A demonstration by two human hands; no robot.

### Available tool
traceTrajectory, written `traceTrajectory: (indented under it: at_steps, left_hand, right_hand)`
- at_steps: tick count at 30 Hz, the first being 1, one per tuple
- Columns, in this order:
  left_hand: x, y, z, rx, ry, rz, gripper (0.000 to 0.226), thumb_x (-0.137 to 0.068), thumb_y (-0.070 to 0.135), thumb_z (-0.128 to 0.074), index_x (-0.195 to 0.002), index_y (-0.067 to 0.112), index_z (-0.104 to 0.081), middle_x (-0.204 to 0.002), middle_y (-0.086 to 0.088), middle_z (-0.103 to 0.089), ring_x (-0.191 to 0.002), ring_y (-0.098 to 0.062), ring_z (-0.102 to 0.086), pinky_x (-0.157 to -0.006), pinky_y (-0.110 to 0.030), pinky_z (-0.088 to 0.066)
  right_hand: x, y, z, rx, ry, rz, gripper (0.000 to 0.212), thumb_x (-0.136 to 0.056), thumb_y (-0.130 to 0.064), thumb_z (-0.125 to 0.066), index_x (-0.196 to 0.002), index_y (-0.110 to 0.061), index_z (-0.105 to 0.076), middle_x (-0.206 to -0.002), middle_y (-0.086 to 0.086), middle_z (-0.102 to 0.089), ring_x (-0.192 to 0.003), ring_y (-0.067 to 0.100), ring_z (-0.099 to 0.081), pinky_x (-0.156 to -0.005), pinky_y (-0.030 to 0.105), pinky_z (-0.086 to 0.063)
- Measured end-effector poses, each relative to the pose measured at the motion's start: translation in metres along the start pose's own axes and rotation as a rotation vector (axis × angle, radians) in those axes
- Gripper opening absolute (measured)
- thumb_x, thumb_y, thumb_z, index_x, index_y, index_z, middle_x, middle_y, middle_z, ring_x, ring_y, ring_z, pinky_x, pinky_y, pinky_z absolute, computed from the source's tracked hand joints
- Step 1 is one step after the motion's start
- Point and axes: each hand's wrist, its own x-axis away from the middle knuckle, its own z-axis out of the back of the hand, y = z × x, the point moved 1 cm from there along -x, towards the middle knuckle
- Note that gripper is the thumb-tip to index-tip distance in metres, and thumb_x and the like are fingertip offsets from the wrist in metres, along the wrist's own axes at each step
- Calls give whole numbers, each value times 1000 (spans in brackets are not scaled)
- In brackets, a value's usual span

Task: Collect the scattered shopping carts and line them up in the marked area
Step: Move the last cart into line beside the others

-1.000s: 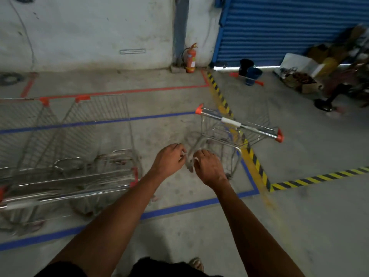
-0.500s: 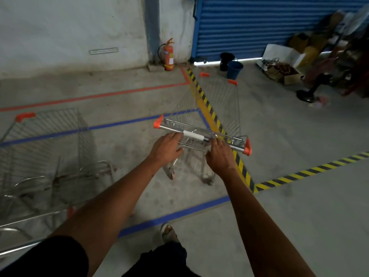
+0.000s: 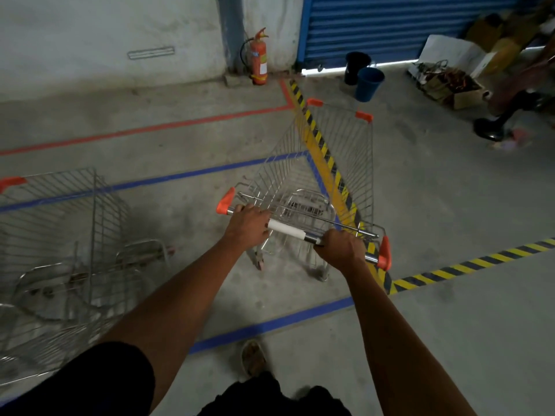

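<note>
A wire shopping cart (image 3: 345, 151) with orange corner caps stands upright in front of me, straddling the right edge of the blue-taped rectangle (image 3: 270, 324) on the floor. Both hands grip its metal handle bar (image 3: 288, 231): my left hand (image 3: 247, 225) near the left orange end cap, my right hand (image 3: 341, 246) near the right one. A white sleeve on the bar shows between them. At the left, inside the blue outline, stands another wire cart (image 3: 63, 235), partly cut off by the frame edge.
A yellow-black hazard stripe (image 3: 327, 163) runs under the cart and turns right along the floor. A red fire extinguisher (image 3: 259, 58) stands at the wall. Two buckets (image 3: 368, 82) sit before a blue roller shutter, with boxes and clutter (image 3: 450, 85) at the right.
A second ago the cart lay tipped with my hands low on its frame. It now stands upright, and both hands have closed on its handle bar.
</note>
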Motion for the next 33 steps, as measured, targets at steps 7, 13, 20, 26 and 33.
traceTrajectory:
  at_steps: [7, 13, 20, 26, 33]
  left_hand:
    - [8, 10, -5, 23, 24, 87, 27, -92, 34, -58, -117, 23, -62, -117, 0, -68, -121, -26, -55, -101, -41, -36]
    - [38, 27, -6, 31, 27, 154, 24, -92, 31, -58, -115, 24, -61, -115, 0, -68, -117, -26, -57, -100, -40, -36]
    - [88, 49, -21, 25, 12, 257, 24, -94, 36, -53, -114, 24, -60, -116, 2, -68, -118, -24, -56, -96, -37, -35]
    - [132, 47, -26, 73, -8, 289, 30, -93, 37, -54, -118, 23, -63, -115, -1, -70, -116, -24, -61, -99, -35, -40]
    - [193, 21, -39, 172, 28, 363, 22, -92, 33, -59, -107, 20, -67, -104, -2, -72, -108, -22, -64, -104, -36, -37]
  right_hand:
    - [-2, 5, -3, 71, 40, 61, 44, -89, -56, -50, -96, -18, -69, -97, 7, -74, -90, 32, -73, -77, 38, -55]
    - [15, 11, -1, 76, 44, 136, 44, -90, -55, -53, -100, -16, -70, -104, 9, -75, -99, 33, -72, -81, 38, -56]
    - [37, 20, -8, 105, 83, 281, 40, -90, -54, -56, -96, -16, -69, -97, 8, -74, -91, 33, -73, -77, 36, -54]
    - [53, 8, -11, 130, 69, 354, 41, -90, -55, -56, -96, -17, -70, -97, 6, -75, -92, 30, -74, -78, 35, -54]
    - [83, -37, -20, 146, 6, 415, 38, -88, -50, -56, -100, -18, -72, -100, 6, -76, -94, 29, -74, -82, 36, -55]
